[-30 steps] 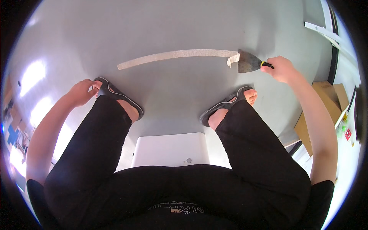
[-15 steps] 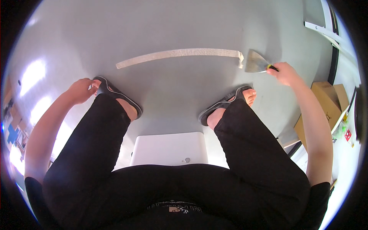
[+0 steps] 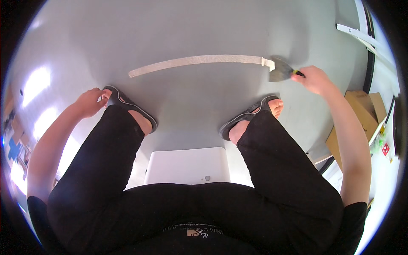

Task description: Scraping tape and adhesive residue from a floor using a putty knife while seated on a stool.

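Note:
A long strip of beige tape (image 3: pixel 195 60) lies across the grey floor, its right end crumpled and peeled up. My right hand (image 3: pixel 313 80) is closed around the black and yellow handle of a putty knife (image 3: pixel 281 70). The knife's wide metal blade lies low over the floor and meets the tape's crumpled end. On the other side, my left hand (image 3: pixel 88 103) rests against the toes of my left foot in a black sandal (image 3: pixel 135 108), fingers loosely bent and apart, with nothing seen in it.
My right foot wears another black sandal (image 3: pixel 243 117), close to the tape's right half. A white box-like seat (image 3: pixel 187 163) is beneath me. At the right stand an open cardboard box (image 3: pixel 361 112) and a white metal bar (image 3: pixel 359 34). Assorted items sit at the far left edge.
The putty knife has moved slightly left with my right hand, and its blade has pushed into the tape's right end, bunching it leftward. My left hand has stayed in place.

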### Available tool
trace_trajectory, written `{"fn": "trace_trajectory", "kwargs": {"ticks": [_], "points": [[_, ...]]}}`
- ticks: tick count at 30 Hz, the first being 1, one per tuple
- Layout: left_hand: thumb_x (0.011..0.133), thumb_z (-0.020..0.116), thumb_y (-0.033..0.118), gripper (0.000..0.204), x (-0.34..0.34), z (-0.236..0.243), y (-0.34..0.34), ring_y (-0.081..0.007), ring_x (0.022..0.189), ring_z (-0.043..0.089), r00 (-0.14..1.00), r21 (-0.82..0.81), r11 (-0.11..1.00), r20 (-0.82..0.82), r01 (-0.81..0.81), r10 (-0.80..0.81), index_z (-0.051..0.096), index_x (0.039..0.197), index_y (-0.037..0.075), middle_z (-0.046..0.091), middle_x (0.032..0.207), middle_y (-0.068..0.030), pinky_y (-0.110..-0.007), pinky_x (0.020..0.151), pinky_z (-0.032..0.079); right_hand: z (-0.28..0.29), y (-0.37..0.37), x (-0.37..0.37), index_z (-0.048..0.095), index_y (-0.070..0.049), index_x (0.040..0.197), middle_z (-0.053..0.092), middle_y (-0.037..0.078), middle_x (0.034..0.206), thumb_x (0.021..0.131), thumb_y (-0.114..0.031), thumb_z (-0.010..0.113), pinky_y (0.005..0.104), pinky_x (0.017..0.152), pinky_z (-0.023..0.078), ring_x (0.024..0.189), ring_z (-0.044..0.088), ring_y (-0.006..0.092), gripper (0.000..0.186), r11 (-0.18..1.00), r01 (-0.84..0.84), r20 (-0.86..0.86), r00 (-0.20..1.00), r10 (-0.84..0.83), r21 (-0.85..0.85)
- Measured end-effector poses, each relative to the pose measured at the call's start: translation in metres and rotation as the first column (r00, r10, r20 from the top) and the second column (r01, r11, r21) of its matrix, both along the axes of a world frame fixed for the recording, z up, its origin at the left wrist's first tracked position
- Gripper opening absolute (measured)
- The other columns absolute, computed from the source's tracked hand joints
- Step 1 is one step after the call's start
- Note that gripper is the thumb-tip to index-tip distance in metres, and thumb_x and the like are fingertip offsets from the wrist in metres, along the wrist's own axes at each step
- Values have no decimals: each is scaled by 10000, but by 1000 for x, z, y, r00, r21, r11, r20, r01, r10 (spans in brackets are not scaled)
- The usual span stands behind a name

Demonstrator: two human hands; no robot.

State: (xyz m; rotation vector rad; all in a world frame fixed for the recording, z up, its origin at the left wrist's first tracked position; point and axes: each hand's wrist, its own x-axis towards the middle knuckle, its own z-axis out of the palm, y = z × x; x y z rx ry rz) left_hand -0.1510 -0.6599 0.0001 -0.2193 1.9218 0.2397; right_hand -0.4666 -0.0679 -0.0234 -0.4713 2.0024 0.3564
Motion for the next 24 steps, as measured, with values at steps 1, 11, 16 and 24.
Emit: {"fn": "trace_trajectory", "kwargs": {"ticks": [1,11,16,24], "points": [[961,529,263,296,3,3,2,-326,1097,607,999,-12,1000,-34,-23,22,693,1149,105,653,1112,-141,-433,944,480,-2,-32,10,679,-27,909,667,165,838,941,-522,594,450,732,483,826,641,342,503,995,-93,16,996,92,24],[959,530,275,274,0,2,2,-319,1089,607,999,6,999,-11,-32,33,697,1115,124,657,1076,-141,-431,936,481,1,-16,2,690,-42,924,675,161,849,943,-544,566,459,747,494,854,645,362,518,994,-100,3,995,100,-31],[956,528,271,284,10,-6,-11,-318,1090,605,998,9,1000,56,7,-7,680,1147,125,648,1104,-134,-432,931,482,6,-56,16,682,-38,920,668,149,822,944,-527,583,444,725,485,811,639,341,499,974,-226,-10,974,226,-35],[939,576,322,437,14,-2,-5,-324,1153,589,999,-59,998,41,7,-4,592,1324,116,607,1212,-144,-435,1009,458,-1,-42,8,710,-75,1052,701,162,935,952,-577,533,447,781,499,913,671,310,542,976,-216,37,976,216,-1]]}}
